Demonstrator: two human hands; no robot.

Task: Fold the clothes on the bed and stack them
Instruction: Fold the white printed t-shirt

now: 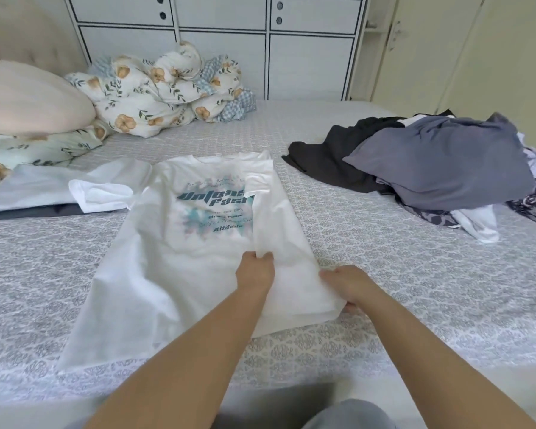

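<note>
Folding the white T-shirt (180,243): both hands, left hand (254,270) and right hand (347,284), pinch its turned-in side; folded stack (41,193) far left, unfolded pile (440,162) far right remains.

A pink pillow (28,97) lies beside a floral duvet (164,88); white cabinets (223,41) stand behind them.

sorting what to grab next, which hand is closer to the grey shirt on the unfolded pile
Right. The right hand grips the white t-shirt's near corner, on the side toward the grey shirt. The left hand holds the folded edge, farther away.
</note>
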